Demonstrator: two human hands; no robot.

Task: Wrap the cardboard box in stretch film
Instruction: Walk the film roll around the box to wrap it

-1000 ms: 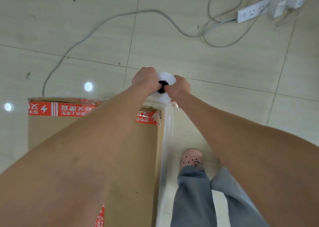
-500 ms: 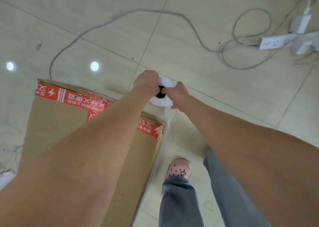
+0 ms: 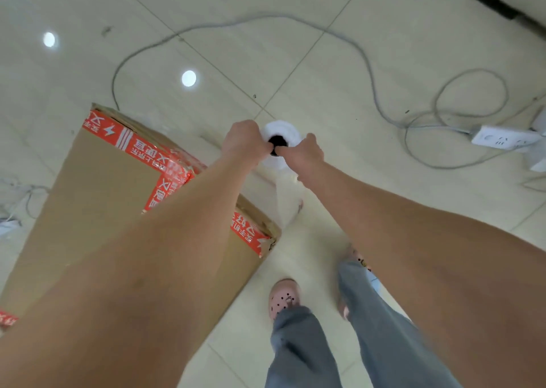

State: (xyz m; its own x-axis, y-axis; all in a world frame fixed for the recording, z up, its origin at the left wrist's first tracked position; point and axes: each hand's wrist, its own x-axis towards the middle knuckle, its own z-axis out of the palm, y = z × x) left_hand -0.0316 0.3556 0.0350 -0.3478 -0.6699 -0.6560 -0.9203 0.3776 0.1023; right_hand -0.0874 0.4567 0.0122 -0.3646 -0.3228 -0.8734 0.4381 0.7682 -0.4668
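cardboard box (image 3: 97, 210), sealed with red printed tape (image 3: 139, 148), stands on a pale tiled floor (image 3: 325, 77) at lower left, its top partly hidden behind the person's left forearm. the 2 arms reach past the box's far right corner, where the left hand (image 3: 243, 141) and right hand (image 3: 304, 154) hold a white stretch film roll (image 3: 291, 132) upright between them, fingers curled tight at its dark core (which fingers go inside cannot be made out). a blurred sheet of clear film (image 3: 285, 204) hangs from the roll down toward that corner of the box. pink clogs (image 3: 283, 297) and grey trousers (image 3: 298, 346) show at bottom. a white power strip (image 3: 502, 138) and a looping grey cable (image 3: 366, 59) lie well beyond, at right.
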